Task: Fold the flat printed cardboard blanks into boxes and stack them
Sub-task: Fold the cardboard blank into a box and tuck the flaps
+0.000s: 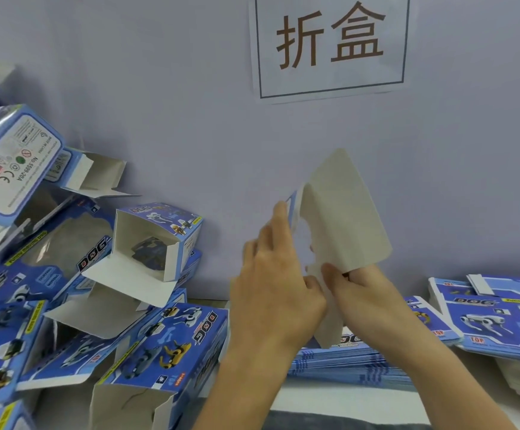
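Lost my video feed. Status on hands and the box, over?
Left hand and right hand both grip one blank, half folded, grey side showing. Folded boxes piled left. Nothing in the way.

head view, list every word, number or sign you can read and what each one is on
"折盒": white paper sign on the wall.
"DOG": folded box at front left, and others in that pile.
"No.5599-20A", "WARNING", CE mark: white panel of the tilted box at upper left.
"DOG", "TOP": flat blanks stacked at right.
Yellow strips and fine print on the boxes: too small to read.
Blank held by left hand and right hand: plain side, no text.
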`<state>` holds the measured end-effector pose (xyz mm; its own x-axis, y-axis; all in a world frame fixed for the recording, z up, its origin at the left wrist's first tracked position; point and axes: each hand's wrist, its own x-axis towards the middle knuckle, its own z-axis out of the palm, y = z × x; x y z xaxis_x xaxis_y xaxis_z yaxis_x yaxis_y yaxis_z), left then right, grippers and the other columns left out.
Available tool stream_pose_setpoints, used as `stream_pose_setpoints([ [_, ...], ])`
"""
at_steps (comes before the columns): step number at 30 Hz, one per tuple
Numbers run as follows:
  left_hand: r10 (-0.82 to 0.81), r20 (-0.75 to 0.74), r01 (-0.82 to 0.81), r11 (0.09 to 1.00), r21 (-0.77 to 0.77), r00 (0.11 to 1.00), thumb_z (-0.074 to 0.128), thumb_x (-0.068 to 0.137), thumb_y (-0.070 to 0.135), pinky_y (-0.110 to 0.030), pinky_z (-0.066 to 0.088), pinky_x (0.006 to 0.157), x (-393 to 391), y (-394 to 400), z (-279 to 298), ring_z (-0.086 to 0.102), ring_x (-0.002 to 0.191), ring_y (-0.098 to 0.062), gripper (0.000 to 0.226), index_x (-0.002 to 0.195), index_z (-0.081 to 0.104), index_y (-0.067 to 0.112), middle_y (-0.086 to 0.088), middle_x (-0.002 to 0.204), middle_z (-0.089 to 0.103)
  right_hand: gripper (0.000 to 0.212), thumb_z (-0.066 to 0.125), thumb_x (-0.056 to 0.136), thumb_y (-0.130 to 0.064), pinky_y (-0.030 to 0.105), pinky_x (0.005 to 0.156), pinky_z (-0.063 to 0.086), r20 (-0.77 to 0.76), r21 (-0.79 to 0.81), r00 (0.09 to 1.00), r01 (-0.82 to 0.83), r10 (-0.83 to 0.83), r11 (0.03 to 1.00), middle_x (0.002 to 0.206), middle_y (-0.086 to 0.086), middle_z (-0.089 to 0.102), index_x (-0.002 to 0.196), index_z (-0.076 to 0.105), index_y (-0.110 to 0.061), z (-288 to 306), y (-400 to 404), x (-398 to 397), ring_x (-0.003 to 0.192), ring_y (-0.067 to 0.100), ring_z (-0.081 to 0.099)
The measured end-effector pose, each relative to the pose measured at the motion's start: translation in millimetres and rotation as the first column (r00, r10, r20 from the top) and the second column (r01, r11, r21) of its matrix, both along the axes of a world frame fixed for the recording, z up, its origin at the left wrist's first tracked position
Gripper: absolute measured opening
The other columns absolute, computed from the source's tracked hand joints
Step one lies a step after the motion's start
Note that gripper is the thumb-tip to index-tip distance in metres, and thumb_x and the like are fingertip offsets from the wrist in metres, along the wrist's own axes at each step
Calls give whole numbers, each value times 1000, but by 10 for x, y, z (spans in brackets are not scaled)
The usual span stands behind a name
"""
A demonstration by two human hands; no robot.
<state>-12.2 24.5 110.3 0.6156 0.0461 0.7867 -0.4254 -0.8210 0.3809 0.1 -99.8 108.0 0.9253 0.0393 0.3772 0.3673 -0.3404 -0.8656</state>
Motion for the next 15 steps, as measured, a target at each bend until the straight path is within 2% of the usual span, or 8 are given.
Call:
stream_pose_setpoints([
  [3,18,-83,-32,984,-176,996,55,77,16,-34,39,76,6,37,22,40,124,-20,90,151,7,37,13,138,41,18,45,100,-13,51,62,42,55,-108,997,-49,55,993,102,31,61,109,57,-2,64,71,-115,86,48,54],
  [4,-16,-127,-18,964,-267,992,55,78,13,-35,40,78,7,46,25,44,121,-21,86,150,13,36,12,131,45,16,45,99,-11,49,63,44,78,-144,992,-84,96,986,89,23,66,97,61,-11,66,92,-139,73,43,55],
  [6,-18,-124,-32,921,-387,992,54,81,13,-36,40,79,7,71,38,52,110,-24,67,140,31,34,14,114,49,33,44,96,-5,36,46,35,138,-227,976,-133,167,965,53,-3,53,71,53,-25,68,141,-190,47,14,39],
  [7,7,-105,-52,902,-429,994,54,84,16,-37,41,79,5,89,52,55,106,-24,55,134,38,33,14,110,50,42,43,94,-3,26,39,27,145,-267,971,-149,193,952,46,-8,45,64,50,-32,71,173,-215,43,11,33],
  [9,56,-96,-94,880,-466,994,53,91,23,-37,43,82,-1,142,86,57,106,-26,45,133,42,32,10,110,54,49,43,96,-7,19,40,33,135,-361,968,-150,211,920,45,-11,44,60,49,-40,67,241,-246,39,10,37],
  [12,56,-100,-92,906,-413,993,51,92,14,-39,45,85,-23,251,148,60,105,-26,65,150,29,34,2,125,58,38,46,100,-20,11,46,37,196,-402,973,-32,120,915,44,-7,41,63,42,-23,27,238,-216,42,6,45],
  [14,-44,-116,-3,927,-375,992,47,87,2,-40,49,79,-46,316,199,61,90,-22,83,154,17,40,5,123,57,25,49,99,-19,19,47,37,214,-303,975,7,61,953,51,-4,52,74,51,-13,24,161,-171,54,15,50],
  [15,-89,-140,36,939,-342,986,45,85,0,-39,50,74,-52,352,219,60,81,-20,87,154,15,44,7,118,58,17,51,98,-18,23,55,41,234,-253,972,33,28,967,64,1,61,85,57,-9,37,112,-140,69,20,52],
])
